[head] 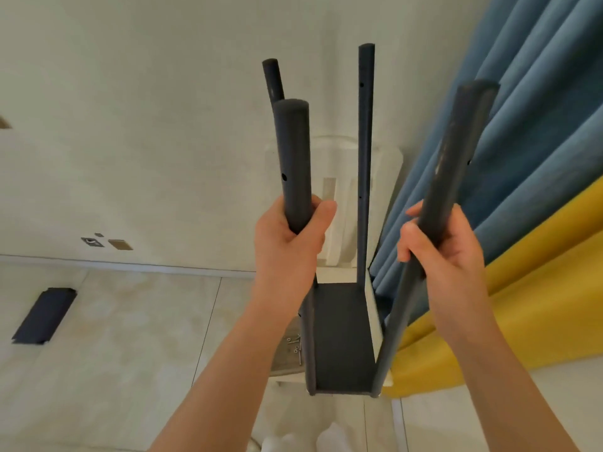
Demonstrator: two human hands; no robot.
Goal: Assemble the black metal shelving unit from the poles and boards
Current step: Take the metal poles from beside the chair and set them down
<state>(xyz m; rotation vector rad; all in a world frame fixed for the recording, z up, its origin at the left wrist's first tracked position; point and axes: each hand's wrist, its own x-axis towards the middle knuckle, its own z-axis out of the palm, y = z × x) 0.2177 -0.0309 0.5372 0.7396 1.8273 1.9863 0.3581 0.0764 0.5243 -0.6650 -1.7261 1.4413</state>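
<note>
Bottom board (pixel 342 337) on, left grip (pixel 290 243) clamped round left pole (pixel 292 158), right grip (pixel 447 252) clamped round right pole (pixel 456 158); next likely needs spare board (pixel 44 316) off floor (pixel 130 353).

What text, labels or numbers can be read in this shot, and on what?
No readable text anywhere in view.
Left pole, right pole, shelf board, spare board on the floor: plain black, no print showing.
Wall marks: too small and blurred to tell whether they carry any text.
Blue curtain: plain, no lettering.
</note>
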